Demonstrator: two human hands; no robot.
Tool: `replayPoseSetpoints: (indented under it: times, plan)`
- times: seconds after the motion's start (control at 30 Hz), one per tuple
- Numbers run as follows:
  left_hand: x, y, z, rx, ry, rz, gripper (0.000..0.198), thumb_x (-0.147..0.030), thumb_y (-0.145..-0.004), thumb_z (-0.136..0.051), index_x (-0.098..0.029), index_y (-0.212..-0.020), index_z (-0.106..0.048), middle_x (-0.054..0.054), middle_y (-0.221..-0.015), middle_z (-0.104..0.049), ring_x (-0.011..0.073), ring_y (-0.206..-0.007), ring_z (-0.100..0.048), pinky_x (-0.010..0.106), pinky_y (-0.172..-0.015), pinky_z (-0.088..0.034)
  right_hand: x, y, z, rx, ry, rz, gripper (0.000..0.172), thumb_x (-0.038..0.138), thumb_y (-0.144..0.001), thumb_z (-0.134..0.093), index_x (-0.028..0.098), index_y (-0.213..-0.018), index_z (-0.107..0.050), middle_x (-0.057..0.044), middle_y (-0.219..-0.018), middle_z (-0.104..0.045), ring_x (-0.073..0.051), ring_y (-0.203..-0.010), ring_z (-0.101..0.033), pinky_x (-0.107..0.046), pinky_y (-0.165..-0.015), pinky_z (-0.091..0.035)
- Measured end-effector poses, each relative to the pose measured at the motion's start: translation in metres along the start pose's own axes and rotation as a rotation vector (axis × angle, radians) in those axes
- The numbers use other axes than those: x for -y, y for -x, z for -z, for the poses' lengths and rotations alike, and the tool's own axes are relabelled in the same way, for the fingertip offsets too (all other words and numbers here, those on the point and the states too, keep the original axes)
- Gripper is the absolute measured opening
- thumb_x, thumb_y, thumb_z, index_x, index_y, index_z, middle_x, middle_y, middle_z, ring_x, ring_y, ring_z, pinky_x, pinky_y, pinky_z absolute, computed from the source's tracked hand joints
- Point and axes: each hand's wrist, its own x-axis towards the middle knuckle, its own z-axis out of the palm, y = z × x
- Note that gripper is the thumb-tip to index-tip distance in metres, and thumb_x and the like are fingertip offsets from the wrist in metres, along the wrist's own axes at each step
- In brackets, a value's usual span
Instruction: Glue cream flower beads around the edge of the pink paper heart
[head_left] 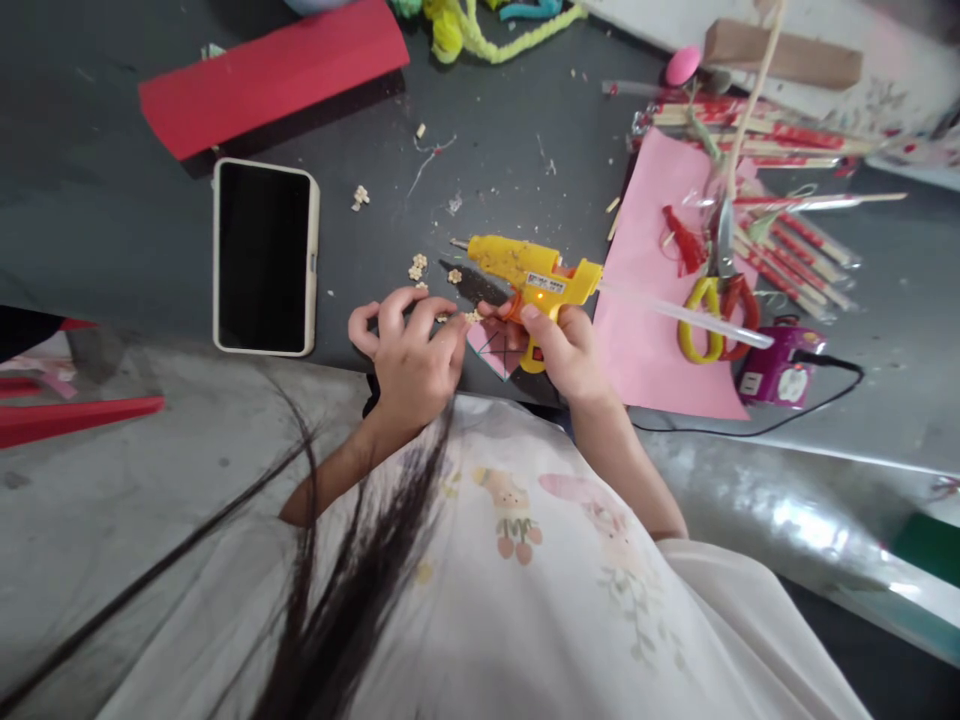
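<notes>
My right hand [568,350] grips the handle of a yellow glue gun [534,272], its nozzle pointing left and a clear glue stick [675,312] sticking out behind. My left hand [411,345] is curled, fingertips pinched near a tiny cream flower bead [472,316] at the table's near edge. A small pink paper piece [495,350] lies between both hands. More little flower beads [418,266] are scattered just beyond my left fingers.
A phone [264,257] lies face up at left, with red paper [270,75] behind it. A pink sheet [660,290] at right carries scissors [716,300]. Wrapped chopsticks [780,180], a purple device [776,370] with cable, and yarn [480,25] lie around.
</notes>
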Motion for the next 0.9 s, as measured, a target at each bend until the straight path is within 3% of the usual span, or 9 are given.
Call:
replayPoseSetpoints:
  times: [0.23, 0.37, 0.47, 0.6, 0.9]
  plan:
    - [-0.005, -0.001, 0.001, -0.103, -0.127, -0.073, 0.011, -0.031, -0.093, -0.057, -0.031, -0.087, -0.066, -0.003, -0.104, -0.072, 0.0253, -0.118, -0.053, 0.052, -0.103, -0.020, 0.003, 0.000, 0.004, -0.046, -0.167, 0.039, 0.028, 0.050, -0.089, -0.060, 0.025, -0.086, -0.071, 0.005, -0.057, -0.054, -0.012, -0.053, -0.055, -0.032, -0.064, -0.056]
    - [-0.004, -0.002, 0.000, -0.123, -0.114, -0.085, 0.011, -0.030, -0.093, -0.059, -0.029, -0.084, -0.066, -0.003, -0.103, -0.073, 0.0263, -0.115, -0.055, 0.053, -0.100, -0.021, 0.009, 0.003, 0.015, -0.139, -0.116, 0.115, 0.032, 0.056, -0.089, -0.058, 0.026, -0.083, -0.069, 0.004, -0.055, -0.052, -0.016, -0.065, -0.064, -0.041, -0.078, -0.057]
    - [-0.005, -0.002, 0.001, -0.134, -0.125, -0.095, 0.010, -0.029, -0.092, -0.059, -0.030, -0.085, -0.066, -0.004, -0.102, -0.074, 0.0260, -0.114, -0.055, 0.053, -0.099, -0.022, 0.010, 0.009, 0.029, -0.216, -0.070, 0.133, 0.034, 0.060, -0.086, -0.059, 0.027, -0.082, -0.067, 0.002, -0.054, -0.049, -0.022, -0.078, -0.069, -0.041, -0.075, -0.057]
    - [-0.006, -0.002, 0.001, -0.148, -0.175, -0.103, 0.010, -0.029, -0.092, -0.060, -0.030, -0.086, -0.067, -0.004, -0.101, -0.074, 0.0250, -0.113, -0.055, 0.051, -0.099, -0.023, 0.009, 0.020, 0.044, -0.266, -0.127, 0.109, 0.025, 0.049, -0.087, -0.061, 0.026, -0.085, -0.070, 0.001, -0.055, -0.048, -0.024, -0.079, -0.070, -0.039, -0.072, -0.057]
    - [0.000, 0.003, 0.001, -0.147, -0.171, -0.129, 0.010, -0.036, -0.094, -0.058, -0.033, -0.094, -0.067, -0.006, -0.108, -0.072, 0.0252, -0.112, -0.054, 0.054, -0.097, -0.025, 0.005, 0.038, 0.051, -0.332, -0.168, 0.070, 0.022, 0.046, -0.083, -0.063, 0.025, -0.085, -0.071, 0.001, -0.051, -0.048, -0.025, -0.077, -0.071, -0.036, -0.068, -0.057]
